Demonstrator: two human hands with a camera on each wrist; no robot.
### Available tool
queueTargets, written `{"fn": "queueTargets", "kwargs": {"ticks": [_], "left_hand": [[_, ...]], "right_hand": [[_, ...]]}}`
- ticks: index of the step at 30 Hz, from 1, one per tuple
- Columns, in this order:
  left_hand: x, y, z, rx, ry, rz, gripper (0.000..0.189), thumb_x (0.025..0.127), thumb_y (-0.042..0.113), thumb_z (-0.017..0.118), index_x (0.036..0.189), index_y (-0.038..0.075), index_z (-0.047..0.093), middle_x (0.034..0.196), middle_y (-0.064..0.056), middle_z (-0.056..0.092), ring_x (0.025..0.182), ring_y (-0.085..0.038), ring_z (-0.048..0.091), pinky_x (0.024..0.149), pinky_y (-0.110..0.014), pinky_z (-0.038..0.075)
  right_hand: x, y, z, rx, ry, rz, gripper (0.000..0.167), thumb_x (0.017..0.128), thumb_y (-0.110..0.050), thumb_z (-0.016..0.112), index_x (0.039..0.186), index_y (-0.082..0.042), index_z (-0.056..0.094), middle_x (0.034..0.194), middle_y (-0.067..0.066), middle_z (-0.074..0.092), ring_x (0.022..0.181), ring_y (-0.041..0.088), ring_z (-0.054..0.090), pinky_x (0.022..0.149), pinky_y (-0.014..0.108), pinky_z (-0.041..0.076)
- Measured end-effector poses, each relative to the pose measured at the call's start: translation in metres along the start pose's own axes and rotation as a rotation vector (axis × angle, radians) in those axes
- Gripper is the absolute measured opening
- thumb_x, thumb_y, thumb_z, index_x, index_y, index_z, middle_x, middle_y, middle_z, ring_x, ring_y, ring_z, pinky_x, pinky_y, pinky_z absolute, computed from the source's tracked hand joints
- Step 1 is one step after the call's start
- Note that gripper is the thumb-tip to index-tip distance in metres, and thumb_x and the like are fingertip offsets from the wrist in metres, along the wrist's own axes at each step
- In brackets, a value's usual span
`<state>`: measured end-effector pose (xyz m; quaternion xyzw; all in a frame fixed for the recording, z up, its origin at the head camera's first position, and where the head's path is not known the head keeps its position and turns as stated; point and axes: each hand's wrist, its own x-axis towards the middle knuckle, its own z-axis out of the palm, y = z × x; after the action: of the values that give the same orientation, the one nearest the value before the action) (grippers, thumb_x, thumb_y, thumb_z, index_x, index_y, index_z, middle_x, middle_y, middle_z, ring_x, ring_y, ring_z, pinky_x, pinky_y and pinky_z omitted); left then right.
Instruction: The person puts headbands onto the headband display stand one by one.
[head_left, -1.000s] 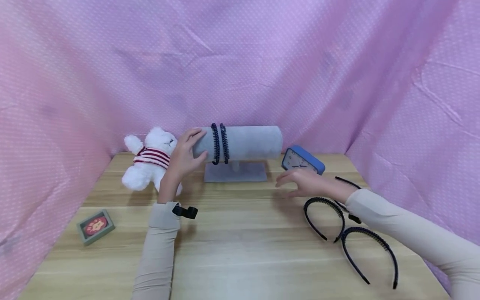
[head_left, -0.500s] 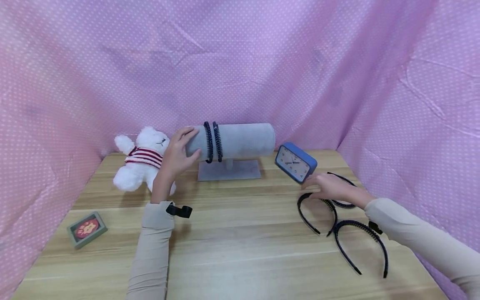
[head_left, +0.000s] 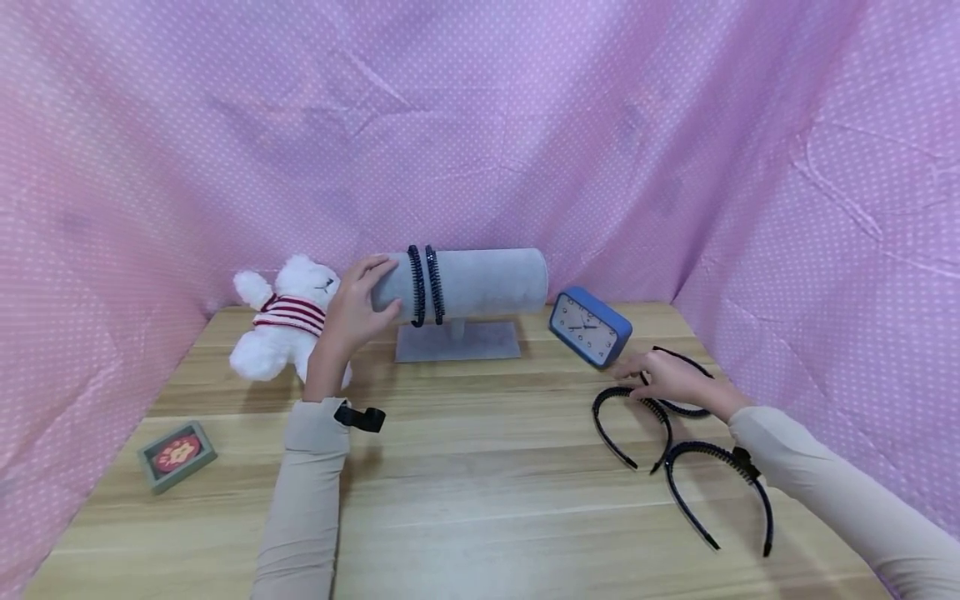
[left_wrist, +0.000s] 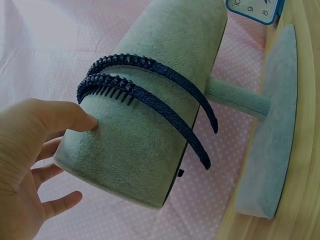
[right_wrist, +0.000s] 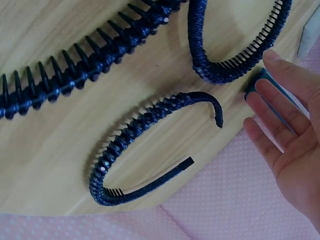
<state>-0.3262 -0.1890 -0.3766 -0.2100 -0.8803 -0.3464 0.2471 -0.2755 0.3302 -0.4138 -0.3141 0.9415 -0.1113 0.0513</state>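
My left hand [head_left: 352,308] holds the left end of a grey velvet headband stand [head_left: 491,282], thumb on the front of its roll and fingers reaching behind. Two dark beaded headbands [left_wrist: 165,111] with comb teeth sit side by side on the roll near that hand. On the right, my right hand [head_left: 667,377] hovers with fingers spread over the table, between two loose headbands. The nearer headband [head_left: 628,392] lies just below its fingertips; another headband [head_left: 686,410] is partly behind the hand. In the right wrist view the thumb tip overlaps the edge of a headband [right_wrist: 220,74].
A third loose headband [head_left: 708,450] lies closer to the front, under the right sleeve. A blue alarm clock [head_left: 591,327] stands right of the stand. A white plush bear [head_left: 288,321] leans at the left, and a small framed picture [head_left: 176,456] lies before it.
My right hand has moved right, from in front of the clock to over the loose headbands. My left hand keeps its place on the stand, while the head view has shifted slightly.
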Motion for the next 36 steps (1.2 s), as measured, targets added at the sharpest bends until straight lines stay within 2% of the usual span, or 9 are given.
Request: {"fn": "queueTargets", "kwargs": {"ticks": [5,10,18,29,36], "left_hand": [[0.001,0.004,-0.004,0.025,-0.033,-0.033,0.06,0.089,0.012,0.075,0.145,0.008,0.056,0.152,-0.014,0.048,0.146,-0.036,0.038,0.117,-0.054,0.039],[0.002,0.005,-0.002,0.044,-0.053,-0.034,0.06,0.09,0.014,0.074,0.147,0.009,0.055,0.154,-0.014,0.046,0.147,-0.036,0.037,0.115,-0.055,0.04],[0.001,0.005,-0.002,0.061,-0.044,-0.034,0.06,0.089,0.013,0.075,0.146,0.009,0.055,0.154,-0.014,0.047,0.145,-0.037,0.039,0.114,-0.056,0.041],[-0.001,0.005,-0.002,0.069,-0.049,-0.046,0.06,0.09,0.013,0.075,0.147,0.009,0.055,0.154,-0.014,0.046,0.145,-0.037,0.039,0.114,-0.056,0.041],[0.0,0.008,-0.003,0.061,-0.049,-0.055,0.06,0.09,0.014,0.075,0.146,0.009,0.055,0.154,-0.014,0.046,0.145,-0.037,0.039,0.113,-0.056,0.042]], "right_hand": [[0.001,0.004,0.004,-0.001,-0.008,0.029,0.034,0.083,-0.011,0.082,0.117,-0.006,0.076,0.112,0.008,0.077,0.096,0.026,0.072,0.078,0.037,0.059],[0.002,0.006,0.008,0.039,-0.016,0.06,0.034,0.084,-0.009,0.082,0.117,-0.008,0.077,0.106,0.005,0.078,0.089,0.019,0.071,0.071,0.026,0.056],[0.004,0.012,0.012,0.032,-0.006,0.034,0.033,0.081,-0.004,0.082,0.114,-0.005,0.077,0.091,0.0,0.076,0.083,0.016,0.069,0.07,0.025,0.054],[0.006,0.019,0.018,0.024,0.03,0.012,0.026,0.078,0.001,0.081,0.103,-0.005,0.079,0.087,-0.001,0.075,0.078,0.011,0.067,0.068,0.024,0.054],[0.011,0.015,0.014,0.077,0.009,0.012,0.028,0.08,0.003,0.077,0.108,-0.002,0.079,0.089,0.003,0.077,0.077,0.008,0.066,0.065,0.022,0.054]]}}
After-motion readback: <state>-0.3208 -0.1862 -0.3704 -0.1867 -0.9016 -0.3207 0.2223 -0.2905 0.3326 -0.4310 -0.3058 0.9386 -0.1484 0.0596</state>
